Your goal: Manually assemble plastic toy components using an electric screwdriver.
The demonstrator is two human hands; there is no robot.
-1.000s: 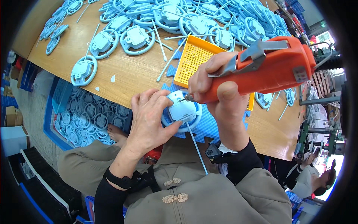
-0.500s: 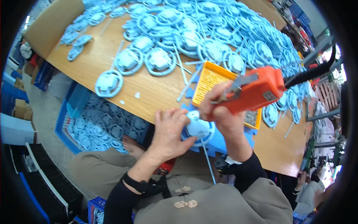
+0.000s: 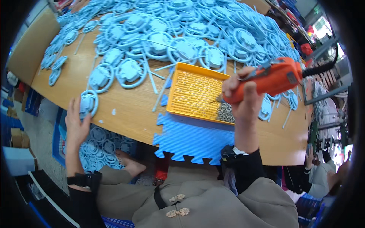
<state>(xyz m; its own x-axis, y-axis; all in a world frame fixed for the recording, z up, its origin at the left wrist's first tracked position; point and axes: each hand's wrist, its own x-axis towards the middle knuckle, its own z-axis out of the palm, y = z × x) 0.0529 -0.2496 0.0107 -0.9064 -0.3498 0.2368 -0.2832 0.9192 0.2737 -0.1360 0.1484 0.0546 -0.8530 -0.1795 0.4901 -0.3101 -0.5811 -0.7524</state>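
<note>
Two hands: left hand (image 3: 76,123) on blue wheel part (image 3: 88,103), right hand (image 3: 243,99) gripping orange screwdriver (image 3: 266,80).

Matt wooden table (image 3: 125,114), glossy orange plastic screwdriver (image 3: 272,79), matt blue foam mat (image 3: 194,138)

Wooden worktable (image 3: 125,114) with a rounded front edge fills most of the view, lit evenly and brightly. Grey floor (image 3: 38,140) shows at lower left, with a blue crate (image 3: 57,133) below the table edge and a cardboard box (image 3: 15,136) beside it. Metal racking (image 3: 327,133) stands at right.
</note>
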